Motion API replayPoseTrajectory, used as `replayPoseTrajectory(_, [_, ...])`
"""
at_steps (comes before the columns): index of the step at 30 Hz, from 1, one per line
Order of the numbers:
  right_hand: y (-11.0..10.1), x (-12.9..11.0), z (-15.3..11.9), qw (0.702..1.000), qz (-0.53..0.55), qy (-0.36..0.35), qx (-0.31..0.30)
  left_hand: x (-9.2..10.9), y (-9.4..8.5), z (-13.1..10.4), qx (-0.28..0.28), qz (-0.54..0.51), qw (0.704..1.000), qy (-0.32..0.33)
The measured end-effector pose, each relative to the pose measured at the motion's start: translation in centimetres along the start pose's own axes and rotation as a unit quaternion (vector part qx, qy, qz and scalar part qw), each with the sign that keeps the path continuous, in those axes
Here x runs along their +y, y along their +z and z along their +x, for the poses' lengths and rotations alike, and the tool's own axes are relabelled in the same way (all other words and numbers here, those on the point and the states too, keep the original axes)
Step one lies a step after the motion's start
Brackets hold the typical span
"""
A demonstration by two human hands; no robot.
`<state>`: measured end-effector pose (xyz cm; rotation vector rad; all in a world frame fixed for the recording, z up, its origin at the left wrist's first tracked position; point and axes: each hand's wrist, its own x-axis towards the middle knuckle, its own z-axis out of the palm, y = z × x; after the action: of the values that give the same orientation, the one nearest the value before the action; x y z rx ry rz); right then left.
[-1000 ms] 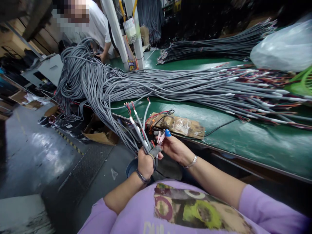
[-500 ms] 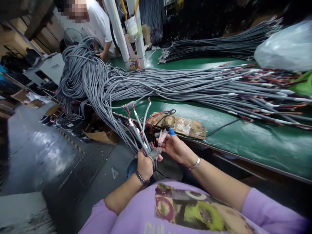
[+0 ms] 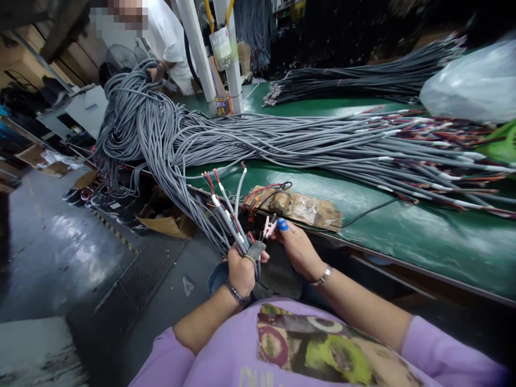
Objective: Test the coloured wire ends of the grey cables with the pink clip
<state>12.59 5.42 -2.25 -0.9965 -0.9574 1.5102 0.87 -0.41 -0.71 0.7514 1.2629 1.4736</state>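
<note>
Right hand sits slightly farther from left hand than before, pinching pink clip near side of wooden board. Left hand grips gray cables, near-left of board. Beyond board: cable bundle on green surface, then person in white.

A lavender shirt surrounds a printed picture panel with a maroon ring and a yellow-green blotch, pale lettering below that panel, and above it the left hand wears a grey thumb cover and dark bracelet, the right hand a blue fingertip cover and silver-toned bracelet.
</note>
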Motion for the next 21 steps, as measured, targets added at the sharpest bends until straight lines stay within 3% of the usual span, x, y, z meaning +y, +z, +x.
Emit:
replayPoseTrajectory(6, [0.61, 0.18, 0.47, 0.964, 0.203, 0.156, -0.076, -0.66, 0.02, 0.19, -0.006, 0.001, 1.000, 0.002])
replayPoseTrajectory(11, [0.75, 0.73, 0.77, 0.956, 0.247, 0.143, -0.072, -0.76, 0.11, 0.29, -0.002, 0.003, 1.000, -0.011])
replayPoseTrajectory(21, [0.99, 0.66, 0.14, 0.963, 0.208, 0.127, -0.116, -0.83, 0.06, 0.32, -0.010, 0.003, 1.000, -0.014])
